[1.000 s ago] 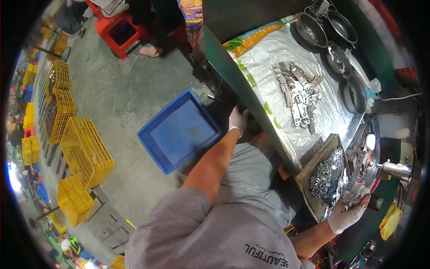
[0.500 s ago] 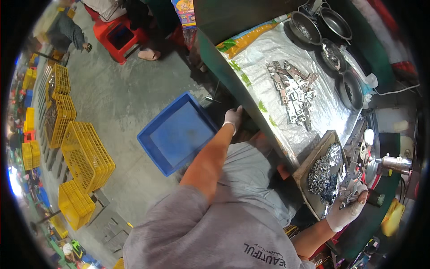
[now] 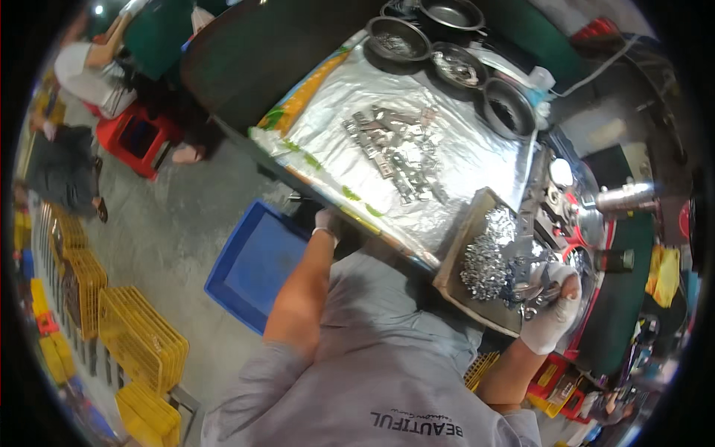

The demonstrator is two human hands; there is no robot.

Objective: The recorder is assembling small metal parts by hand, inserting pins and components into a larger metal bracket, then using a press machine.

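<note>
Gripping metal parts (image 3: 488, 257) with right hand (image 3: 553, 316).

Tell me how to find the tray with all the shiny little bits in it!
Start at the big silvery sheet covering the table. At its corner nearest the person lies a flat tray heaped with small shiny metal pieces, where the white-gloved right hand grabs. Unlike the round dark bowls at the far end, it is rectangular.

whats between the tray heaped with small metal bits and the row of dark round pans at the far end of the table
In the head view, between the tray and the dark round pans lies silver foil sheeting with a loose scatter of flat metal pieces on it.
</note>
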